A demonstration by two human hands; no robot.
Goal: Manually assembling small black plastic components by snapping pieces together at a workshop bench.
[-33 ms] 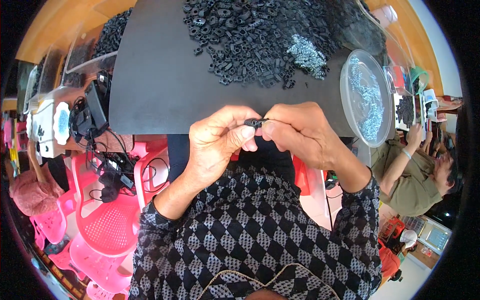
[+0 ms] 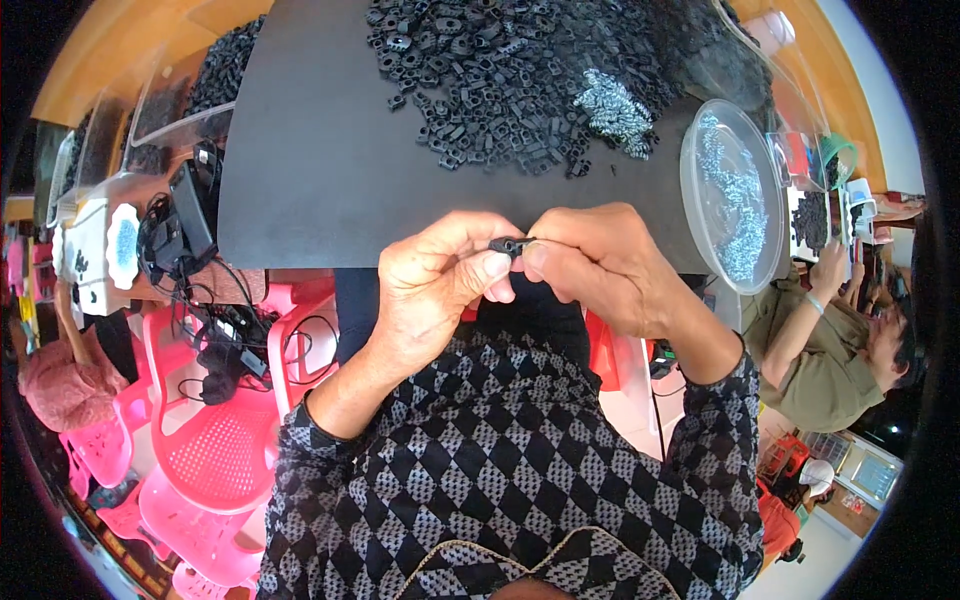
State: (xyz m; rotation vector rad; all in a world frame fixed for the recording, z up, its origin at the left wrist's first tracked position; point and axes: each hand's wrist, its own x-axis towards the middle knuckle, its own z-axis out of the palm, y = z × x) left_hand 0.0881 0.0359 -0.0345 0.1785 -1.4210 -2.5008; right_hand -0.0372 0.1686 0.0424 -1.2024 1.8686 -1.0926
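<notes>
Above my lap, just off the table's near edge, my hands meet around a small black plastic cord-lock piece (image 2: 507,245) with a hole in it. My left hand (image 2: 430,275) pinches its left end between thumb and fingers. My right hand (image 2: 597,262) is closed at its right end, thumb and forefinger pressed together; whether a spring or second part sits between them is hidden. Beyond my hands lies a large heap of similar black plastic pieces (image 2: 510,95). A small pile of silvery springs (image 2: 615,112) rests on the heap's right side.
A round clear plastic tub (image 2: 697,215) with more springs stands at the dark table's (image 2: 300,150) right edge. Black adapters and tangled cables (image 2: 190,215) lie at the left, beside clear bins of black parts (image 2: 222,70). Pink chairs (image 2: 215,450) stand left; another person (image 2: 820,350) sits at right.
</notes>
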